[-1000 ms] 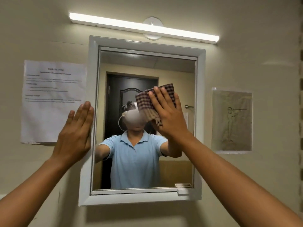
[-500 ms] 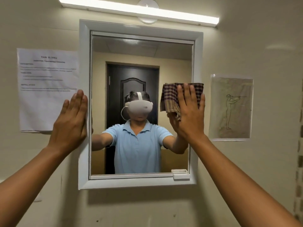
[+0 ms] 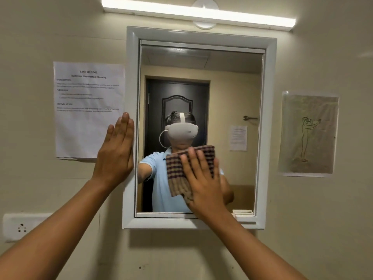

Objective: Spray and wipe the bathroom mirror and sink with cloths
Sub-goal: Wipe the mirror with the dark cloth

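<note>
A white-framed mirror (image 3: 238, 81) hangs on the beige wall ahead. My right hand (image 3: 203, 182) lies flat on the lower middle of the glass, pressing a brown checked cloth (image 3: 177, 174) against it. The cloth sticks out to the left of and above my fingers. My left hand (image 3: 116, 156) rests flat, fingers together, on the mirror's left frame edge and the wall. The glass reflects a person in a blue shirt wearing a headset. No sink or spray bottle is in view.
A printed task sheet (image 3: 86, 106) is taped left of the mirror, and a drawing (image 3: 307, 134) to its right. A tube light (image 3: 199, 14) runs above the frame. A white wall socket (image 3: 19, 226) sits at the lower left. A small white holder (image 3: 244, 215) rests on the frame's bottom right.
My right hand slid the cloth from the mirror's middle to its right edge, then down and left to the lower middle. My left hand stayed on the left frame.
</note>
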### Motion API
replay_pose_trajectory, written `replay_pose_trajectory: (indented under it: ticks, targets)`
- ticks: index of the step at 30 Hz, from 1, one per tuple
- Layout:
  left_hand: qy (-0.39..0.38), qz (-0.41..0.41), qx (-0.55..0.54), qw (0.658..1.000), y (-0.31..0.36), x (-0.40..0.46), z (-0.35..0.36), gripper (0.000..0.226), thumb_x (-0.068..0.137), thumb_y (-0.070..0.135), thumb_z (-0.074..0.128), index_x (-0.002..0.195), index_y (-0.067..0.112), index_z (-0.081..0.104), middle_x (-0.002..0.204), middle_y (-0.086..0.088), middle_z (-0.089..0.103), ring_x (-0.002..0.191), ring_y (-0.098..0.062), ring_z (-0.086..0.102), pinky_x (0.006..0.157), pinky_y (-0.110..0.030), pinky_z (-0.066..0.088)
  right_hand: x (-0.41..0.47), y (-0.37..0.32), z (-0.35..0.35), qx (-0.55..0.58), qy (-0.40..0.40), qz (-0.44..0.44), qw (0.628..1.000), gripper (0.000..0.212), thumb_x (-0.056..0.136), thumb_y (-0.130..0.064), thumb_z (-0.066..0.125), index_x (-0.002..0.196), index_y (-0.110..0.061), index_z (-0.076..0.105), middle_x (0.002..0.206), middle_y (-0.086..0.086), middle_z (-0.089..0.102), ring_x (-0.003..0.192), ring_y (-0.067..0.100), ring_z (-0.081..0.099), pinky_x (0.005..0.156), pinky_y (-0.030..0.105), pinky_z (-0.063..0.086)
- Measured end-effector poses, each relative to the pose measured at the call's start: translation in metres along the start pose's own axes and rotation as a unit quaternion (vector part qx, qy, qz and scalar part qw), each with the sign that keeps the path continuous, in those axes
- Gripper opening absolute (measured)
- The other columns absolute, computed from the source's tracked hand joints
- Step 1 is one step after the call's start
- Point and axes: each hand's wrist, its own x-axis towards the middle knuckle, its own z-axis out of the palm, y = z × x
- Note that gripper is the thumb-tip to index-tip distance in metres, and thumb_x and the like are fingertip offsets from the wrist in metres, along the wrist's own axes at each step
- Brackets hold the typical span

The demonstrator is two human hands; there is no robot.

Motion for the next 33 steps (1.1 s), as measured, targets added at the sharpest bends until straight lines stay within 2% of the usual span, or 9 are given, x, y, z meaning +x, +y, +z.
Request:
replay_pose_trajectory:
  ticks: [3, 6, 12, 15, 18, 20, 24, 29, 33]
  targets:
    - [-0.010, 0.005, -0.011, 1.000, -0.001, 0.000, -0.001, 0.067, 0.095, 0.012, 0.033, 0.156, 0.003, 0.010, 0.165, -0.018, 0.008, 0.153, -0.028, 0.007, 0.124, -0.048, 0.015, 0.044, -0.029, 0.000, 0.021, -0.003, -0.058, 0.998, 0.081, 0.091, -0.047, 0.049, 0.157, -0.017, 0.016, 0.166, 0.007, 0.008, 0.153, 0.024, -0.001, 0.120, 0.059, 0.006]
    - [-0.012, 0.007, -0.032, 0.999, -0.001, 0.000, -0.003, 0.063, 0.099, 0.024, 0.031, 0.156, 0.002, 0.013, 0.164, -0.018, 0.010, 0.153, -0.027, 0.009, 0.124, -0.047, 0.014, 0.093, -0.045, -0.001, 0.016, 0.006, -0.047, 0.999, 0.075, 0.094, -0.050, 0.037, 0.157, -0.017, 0.016, 0.166, 0.007, 0.009, 0.153, 0.024, 0.000, 0.120, 0.058, 0.005]
    - [0.001, -0.015, -0.090, 0.996, -0.001, -0.003, -0.002, 0.064, 0.099, 0.026, 0.033, 0.156, 0.005, 0.015, 0.165, -0.015, 0.013, 0.154, -0.024, 0.009, 0.124, -0.046, 0.013, 0.137, -0.077, 0.001, 0.010, 0.038, 0.026, 0.999, 0.085, 0.091, -0.050, 0.052, 0.158, -0.016, 0.012, 0.166, 0.007, 0.007, 0.153, 0.025, -0.003, 0.121, 0.055, -0.002]
    - [0.001, -0.022, -0.122, 0.992, -0.004, -0.009, -0.003, 0.069, 0.096, 0.029, 0.035, 0.157, 0.010, 0.011, 0.165, -0.013, 0.012, 0.154, -0.022, 0.008, 0.125, -0.044, 0.009, 0.123, -0.087, 0.007, 0.036, 0.032, 0.030, 0.998, 0.083, 0.092, -0.046, 0.050, 0.158, -0.015, 0.010, 0.166, 0.007, 0.005, 0.153, 0.024, -0.006, 0.120, 0.058, 0.004]
    - [-0.007, -0.002, -0.130, 0.992, -0.007, -0.019, -0.005, 0.079, 0.091, 0.021, 0.042, 0.158, 0.022, 0.000, 0.165, -0.013, 0.011, 0.154, -0.023, 0.009, 0.124, -0.047, 0.009, 0.104, -0.095, 0.012, 0.057, 0.020, 0.024, 0.998, 0.080, 0.094, -0.042, 0.049, 0.158, -0.014, 0.011, 0.166, 0.007, 0.005, 0.153, 0.024, -0.004, 0.120, 0.058, 0.006]
    - [-0.022, 0.004, -0.112, 0.993, -0.009, -0.030, -0.006, 0.078, 0.091, 0.020, 0.043, 0.158, 0.018, 0.001, 0.165, -0.014, 0.009, 0.153, -0.025, 0.009, 0.123, -0.051, 0.012, 0.089, -0.100, 0.015, 0.064, 0.008, 0.014, 0.998, 0.081, 0.093, -0.041, 0.050, 0.158, -0.014, 0.010, 0.166, 0.007, 0.004, 0.153, 0.024, -0.005, 0.120, 0.059, 0.005]
    - [-0.059, 0.008, -0.065, 0.996, -0.010, -0.056, -0.005, 0.070, 0.101, 0.041, 0.027, 0.155, 0.000, 0.010, 0.165, -0.017, 0.003, 0.153, -0.029, 0.006, 0.124, -0.049, 0.009, 0.045, -0.099, 0.025, 0.044, -0.030, -0.068, 0.996, 0.080, 0.094, -0.046, 0.048, 0.158, -0.015, 0.011, 0.166, 0.006, 0.005, 0.153, 0.023, -0.002, 0.119, 0.059, 0.012]
    - [-0.056, -0.005, -0.027, 0.998, 0.000, -0.064, -0.002, 0.064, 0.098, 0.022, 0.022, 0.156, 0.001, 0.006, 0.166, -0.016, 0.000, 0.153, -0.030, 0.006, 0.122, -0.053, 0.012, -0.004, -0.051, 0.024, 0.000, -0.067, -0.173, 0.983, 0.080, 0.093, -0.045, 0.052, 0.158, -0.018, 0.014, 0.166, 0.004, 0.006, 0.153, 0.023, 0.000, 0.119, 0.059, 0.014]
    - [-0.046, -0.002, -0.018, 0.999, 0.007, -0.064, 0.000, 0.067, 0.093, 0.018, 0.022, 0.156, 0.001, 0.008, 0.165, -0.018, 0.004, 0.153, -0.033, 0.008, 0.122, -0.055, 0.012, -0.022, 0.009, 0.003, -0.024, -0.050, -0.156, 0.986, 0.075, 0.094, -0.047, 0.052, 0.157, -0.019, 0.020, 0.165, 0.004, 0.012, 0.153, 0.023, 0.005, 0.121, 0.055, 0.008]
